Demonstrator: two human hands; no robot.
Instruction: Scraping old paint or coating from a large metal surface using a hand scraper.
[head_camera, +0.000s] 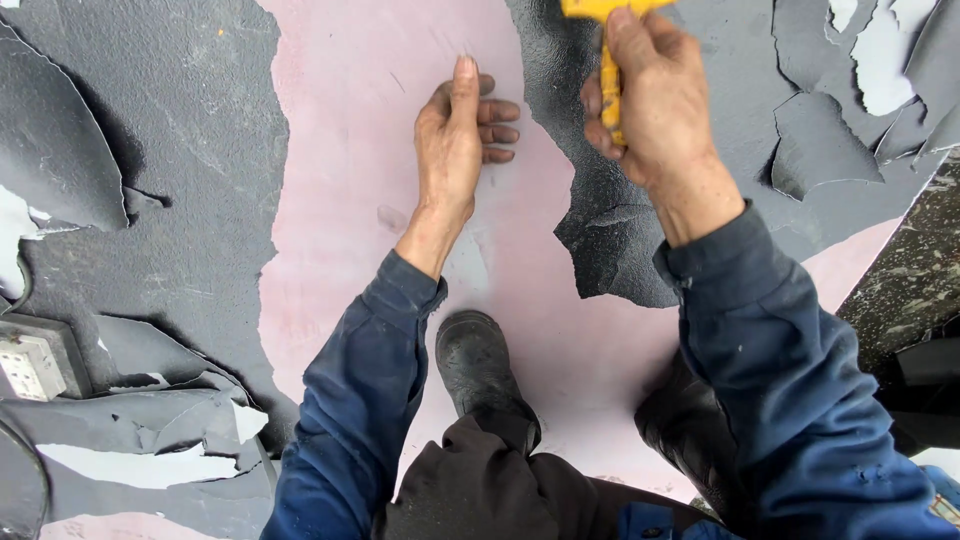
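The right hand grips a yellow scraper, fingers wrapped tight around its handle, over the edge of the grey coating. The left hand rests on the bare pink floor, index finger stretched out, the others curled. Below the hands stands a black boot. Peeled grey flakes curl at both sides. A socket box lies far left.

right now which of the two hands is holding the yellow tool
The right hand grips the yellow scraper by its handle near the top edge. The left hand is empty, pressed against the bare pink surface.
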